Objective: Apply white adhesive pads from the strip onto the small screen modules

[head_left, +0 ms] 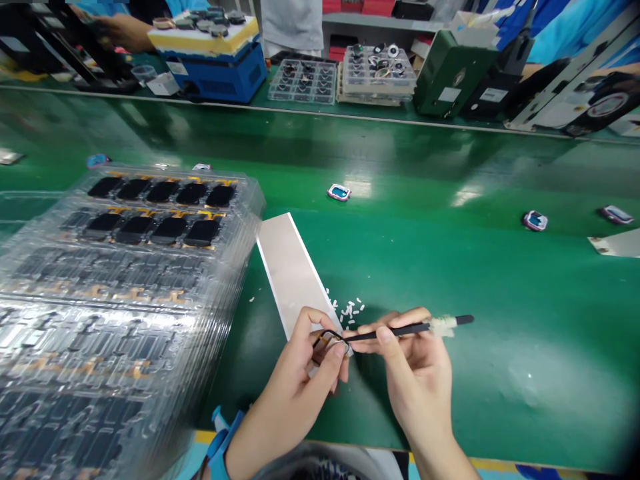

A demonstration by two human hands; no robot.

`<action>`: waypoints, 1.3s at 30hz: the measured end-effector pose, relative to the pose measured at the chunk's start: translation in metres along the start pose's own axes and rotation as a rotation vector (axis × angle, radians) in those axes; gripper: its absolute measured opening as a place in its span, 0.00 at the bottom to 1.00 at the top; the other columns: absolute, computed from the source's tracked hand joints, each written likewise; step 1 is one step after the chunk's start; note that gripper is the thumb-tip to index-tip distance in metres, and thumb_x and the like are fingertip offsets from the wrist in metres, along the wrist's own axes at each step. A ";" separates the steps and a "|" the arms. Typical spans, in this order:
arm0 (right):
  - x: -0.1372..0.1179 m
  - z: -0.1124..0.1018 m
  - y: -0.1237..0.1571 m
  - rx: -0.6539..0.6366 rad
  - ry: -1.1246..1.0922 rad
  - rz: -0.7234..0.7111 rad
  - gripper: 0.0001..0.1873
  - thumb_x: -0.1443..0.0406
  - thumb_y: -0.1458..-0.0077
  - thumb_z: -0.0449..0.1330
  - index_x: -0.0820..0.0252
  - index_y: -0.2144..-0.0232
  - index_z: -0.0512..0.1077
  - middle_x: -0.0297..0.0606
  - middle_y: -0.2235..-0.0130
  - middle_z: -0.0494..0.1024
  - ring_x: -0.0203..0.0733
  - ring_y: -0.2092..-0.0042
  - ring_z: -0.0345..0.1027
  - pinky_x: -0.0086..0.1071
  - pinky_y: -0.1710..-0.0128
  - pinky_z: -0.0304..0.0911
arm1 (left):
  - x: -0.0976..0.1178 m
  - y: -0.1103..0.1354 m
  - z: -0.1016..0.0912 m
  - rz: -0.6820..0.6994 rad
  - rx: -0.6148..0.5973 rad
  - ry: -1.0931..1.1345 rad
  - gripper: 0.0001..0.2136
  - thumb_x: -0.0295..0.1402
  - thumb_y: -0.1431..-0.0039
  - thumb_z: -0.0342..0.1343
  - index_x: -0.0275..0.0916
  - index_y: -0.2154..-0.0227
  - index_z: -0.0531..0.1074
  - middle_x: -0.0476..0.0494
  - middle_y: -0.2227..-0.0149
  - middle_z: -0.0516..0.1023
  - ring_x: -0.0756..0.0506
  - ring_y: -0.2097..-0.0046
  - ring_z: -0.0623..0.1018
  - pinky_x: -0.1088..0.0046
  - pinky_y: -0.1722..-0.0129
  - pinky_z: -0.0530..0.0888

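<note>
Between the thumb and fingers of my left hand is a small watch screen with a dark curved rim and a bit of orange flex cable; the fingers hide much of it. My right hand grips black tweezers, wrapped in whitish tape near the rear end. Their tip points left and meets the rim of the watch screen. Under and beyond my left hand lies a pale strip of backing sheet with white edges. Small white scraps are scattered beside it on the green surface.
Stacked clear plastic trays fill the left side, with black screens in their far rows. Several small watch cases, one blue-faced, sit farther back on the green bench. A raised shelf holds a blue box and parts trays. Other people work behind it.
</note>
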State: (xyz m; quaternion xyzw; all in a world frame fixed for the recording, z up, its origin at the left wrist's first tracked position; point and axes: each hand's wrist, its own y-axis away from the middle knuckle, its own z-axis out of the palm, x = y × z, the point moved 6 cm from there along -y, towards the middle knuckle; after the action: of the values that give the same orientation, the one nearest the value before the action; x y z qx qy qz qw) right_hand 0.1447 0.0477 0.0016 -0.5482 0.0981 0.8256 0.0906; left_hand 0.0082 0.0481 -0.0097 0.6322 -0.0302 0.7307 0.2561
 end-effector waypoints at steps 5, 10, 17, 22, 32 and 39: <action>-0.003 0.001 0.001 0.019 0.045 -0.027 0.07 0.69 0.41 0.62 0.53 0.65 0.67 0.29 0.69 0.79 0.36 0.68 0.80 0.25 0.68 0.76 | -0.002 0.000 -0.001 0.012 0.022 -0.008 0.07 0.40 0.29 0.46 0.44 0.61 0.56 0.56 0.73 0.67 0.53 0.73 0.66 0.80 0.74 0.64; -0.005 -0.002 0.001 0.047 0.093 -0.061 0.07 0.69 0.41 0.63 0.55 0.65 0.67 0.32 0.69 0.80 0.38 0.65 0.81 0.25 0.67 0.76 | -0.002 0.001 -0.001 0.015 0.017 -0.022 0.06 0.39 0.28 0.45 0.44 0.62 0.57 0.55 0.72 0.67 0.53 0.72 0.66 0.79 0.72 0.64; -0.002 -0.003 0.001 0.080 0.076 -0.027 0.08 0.68 0.42 0.64 0.55 0.65 0.67 0.32 0.69 0.81 0.38 0.69 0.81 0.25 0.69 0.77 | 0.000 0.003 -0.001 0.032 0.002 -0.057 0.07 0.39 0.27 0.44 0.44 0.61 0.57 0.55 0.70 0.68 0.53 0.71 0.66 0.77 0.71 0.64; 0.004 -0.006 0.003 0.104 0.049 0.017 0.09 0.66 0.43 0.65 0.55 0.64 0.68 0.33 0.68 0.82 0.37 0.70 0.81 0.24 0.69 0.77 | -0.001 0.004 -0.001 0.039 0.003 -0.060 0.08 0.39 0.27 0.43 0.43 0.62 0.58 0.54 0.70 0.69 0.53 0.71 0.67 0.77 0.71 0.65; 0.010 -0.006 0.003 0.097 -0.009 0.074 0.09 0.65 0.43 0.66 0.55 0.64 0.67 0.31 0.68 0.81 0.38 0.69 0.80 0.27 0.70 0.78 | 0.000 0.004 -0.001 0.028 0.021 -0.003 0.09 0.40 0.29 0.47 0.42 0.63 0.58 0.54 0.72 0.69 0.55 0.74 0.67 0.80 0.75 0.64; 0.012 -0.003 -0.002 0.095 -0.079 0.193 0.13 0.62 0.48 0.69 0.57 0.68 0.67 0.32 0.72 0.81 0.40 0.74 0.79 0.28 0.74 0.77 | -0.002 0.004 0.000 -0.010 0.005 0.031 0.09 0.40 0.29 0.47 0.42 0.63 0.57 0.55 0.73 0.69 0.56 0.76 0.66 0.82 0.77 0.63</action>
State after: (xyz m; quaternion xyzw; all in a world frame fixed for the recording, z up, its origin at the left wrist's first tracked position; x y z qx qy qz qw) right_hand 0.1432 0.0496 -0.0107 -0.4985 0.1857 0.8458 0.0404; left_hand 0.0068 0.0443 -0.0106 0.6217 -0.0212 0.7390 0.2587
